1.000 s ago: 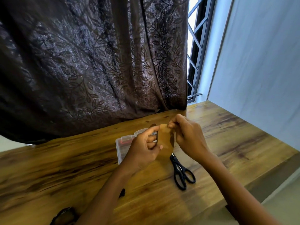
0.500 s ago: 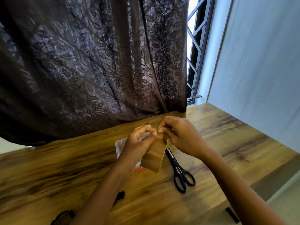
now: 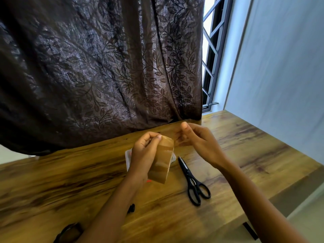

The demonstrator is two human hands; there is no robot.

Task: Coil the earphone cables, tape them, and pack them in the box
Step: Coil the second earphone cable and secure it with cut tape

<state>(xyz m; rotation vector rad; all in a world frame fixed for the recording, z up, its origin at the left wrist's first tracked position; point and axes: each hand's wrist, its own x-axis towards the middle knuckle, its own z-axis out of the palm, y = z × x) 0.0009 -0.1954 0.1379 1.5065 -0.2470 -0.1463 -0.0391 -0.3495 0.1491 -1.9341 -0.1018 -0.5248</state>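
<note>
A glossy brown tape (image 3: 162, 160) is pinched at its top by the left hand (image 3: 144, 152). Its end seems drawn sideways between the right hand's (image 3: 198, 140) curled fingers, probably to free a length. Below it, a clear plastic box (image 3: 128, 156) lies on the wooden desk (image 3: 245, 155), with black scissors (image 3: 192, 181) beside it. A dark cable (image 3: 68, 231) lies at the near edge.

one head view, facing forward and down, close over table (image 3: 70, 181), curtain (image 3: 105, 67) beyond
</note>
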